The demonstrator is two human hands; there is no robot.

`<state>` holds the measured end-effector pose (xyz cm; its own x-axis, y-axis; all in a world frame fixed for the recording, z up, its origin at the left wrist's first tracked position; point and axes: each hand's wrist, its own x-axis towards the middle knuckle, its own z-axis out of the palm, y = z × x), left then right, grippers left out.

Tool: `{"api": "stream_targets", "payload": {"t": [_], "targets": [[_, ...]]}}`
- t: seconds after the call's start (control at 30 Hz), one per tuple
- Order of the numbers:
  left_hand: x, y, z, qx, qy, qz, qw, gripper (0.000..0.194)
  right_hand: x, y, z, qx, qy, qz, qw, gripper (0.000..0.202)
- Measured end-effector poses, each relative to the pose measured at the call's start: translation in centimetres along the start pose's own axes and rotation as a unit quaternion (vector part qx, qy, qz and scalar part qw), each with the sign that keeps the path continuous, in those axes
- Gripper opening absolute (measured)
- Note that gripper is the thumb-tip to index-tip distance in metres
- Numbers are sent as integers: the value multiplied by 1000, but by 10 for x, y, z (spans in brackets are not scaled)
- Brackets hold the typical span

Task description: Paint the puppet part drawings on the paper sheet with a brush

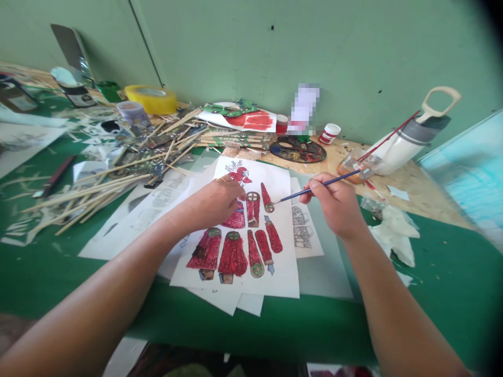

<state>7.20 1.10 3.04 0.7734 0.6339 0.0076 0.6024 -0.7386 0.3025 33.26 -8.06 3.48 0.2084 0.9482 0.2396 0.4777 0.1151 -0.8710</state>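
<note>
A white sheet (236, 262) with figure parts painted red and green lies in the middle of the green table. My right hand (334, 201) is closed around a thin blue paintbrush (330, 181), whose tip is at the round green end of a narrow red shape at the sheet's upper right. My left hand (220, 201) rests over the sheet's upper left, partly covering the painted figures. Its fingers are bent downward, and their tips are too unclear to tell whether they are apart or pressed together.
Thin wooden sticks (106, 183) are piled at the left, near yellow tape (151, 99) and jars. Behind the sheet sits a dark paint palette (298, 149). A white bottle (404, 141) and crumpled tissue (396, 233) are on the right. More papers lie beneath the sheet.
</note>
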Motion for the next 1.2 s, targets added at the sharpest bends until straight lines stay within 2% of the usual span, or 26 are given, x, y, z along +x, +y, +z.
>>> {"api": "stream_targets", "payload": {"t": [0.37,0.7,1.2], "targets": [[0,2,-1,7,-10,-8,1000,37,0,1,-1,-9,-27,-7,1000,18],[0,0,1,10,-8,-1,1000,37,0,-3,-2,-15,-6,-23,1000,21],[1,-4,3,35,-7,16,999,34,0,0,-2,-5,-31,-12,999,18]]}}
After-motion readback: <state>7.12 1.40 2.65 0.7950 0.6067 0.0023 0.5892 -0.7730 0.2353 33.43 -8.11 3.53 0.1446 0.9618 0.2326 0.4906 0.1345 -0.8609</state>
